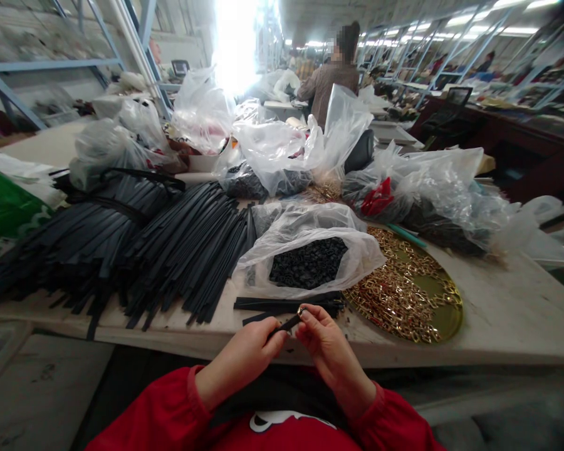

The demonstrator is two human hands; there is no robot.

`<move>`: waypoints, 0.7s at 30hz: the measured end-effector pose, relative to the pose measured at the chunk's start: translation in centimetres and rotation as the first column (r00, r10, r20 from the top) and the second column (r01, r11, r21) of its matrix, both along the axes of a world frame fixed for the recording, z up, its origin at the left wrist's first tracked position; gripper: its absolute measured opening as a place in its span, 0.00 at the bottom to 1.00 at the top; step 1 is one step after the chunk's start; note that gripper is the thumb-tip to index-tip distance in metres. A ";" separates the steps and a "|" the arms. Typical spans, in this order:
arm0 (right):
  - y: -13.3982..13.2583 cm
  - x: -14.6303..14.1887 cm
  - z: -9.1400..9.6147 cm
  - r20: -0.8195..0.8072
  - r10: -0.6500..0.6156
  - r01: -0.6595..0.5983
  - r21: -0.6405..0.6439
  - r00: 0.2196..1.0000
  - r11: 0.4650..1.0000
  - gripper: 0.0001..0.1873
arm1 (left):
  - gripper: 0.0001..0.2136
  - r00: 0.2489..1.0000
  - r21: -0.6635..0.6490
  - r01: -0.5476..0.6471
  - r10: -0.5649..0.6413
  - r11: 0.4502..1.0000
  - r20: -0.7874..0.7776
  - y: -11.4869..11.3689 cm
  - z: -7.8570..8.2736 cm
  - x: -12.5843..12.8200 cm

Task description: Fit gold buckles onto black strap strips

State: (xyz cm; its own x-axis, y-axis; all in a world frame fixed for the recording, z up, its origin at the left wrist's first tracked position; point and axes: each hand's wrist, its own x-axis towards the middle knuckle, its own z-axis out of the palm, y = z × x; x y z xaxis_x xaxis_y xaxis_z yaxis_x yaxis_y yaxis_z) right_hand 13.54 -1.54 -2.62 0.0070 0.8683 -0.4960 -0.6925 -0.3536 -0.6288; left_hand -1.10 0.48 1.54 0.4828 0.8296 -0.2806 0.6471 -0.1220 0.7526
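My left hand [256, 343] is closed around a narrow black strap [290, 323], held just above the table's front edge. At the strap's upper end, my right hand [323, 338] pinches a small gold metal buckle [301, 311] between thumb and fingertips. Whether the strap runs through the buckle is too small to tell. Just beyond my hands lie a few loose black straps [267, 304]. An open plastic bag [301, 291] behind them holds many small black pieces [310, 262]. To the right, a round gold tray [457, 316] is heaped with gold buckles [395, 294].
Large bundles of black straps [183, 250] cover the left of the white table [512, 313]. Clear plastic bags [282, 147] crowd its back, with a red scrap [377, 197] among them. A green bag [9, 203] sits far left. Farther back is another person [331, 81].
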 end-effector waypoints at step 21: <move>-0.9 -0.5 -0.8 0.261 0.214 -0.244 0.086 0.941 0.966 0.15 | 0.11 0.925 -0.449 -0.114 0.259 0.886 0.276 0.3 -1.8 0.1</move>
State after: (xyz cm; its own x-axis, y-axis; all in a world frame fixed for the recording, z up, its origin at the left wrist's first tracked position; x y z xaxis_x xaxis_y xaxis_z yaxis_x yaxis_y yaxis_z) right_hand 13.05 -2.44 -3.37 -0.0892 0.9121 -0.4002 -0.4188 -0.3989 -0.8158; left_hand -1.00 0.74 -0.23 0.4538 0.7524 -0.4774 0.3409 0.3484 0.8732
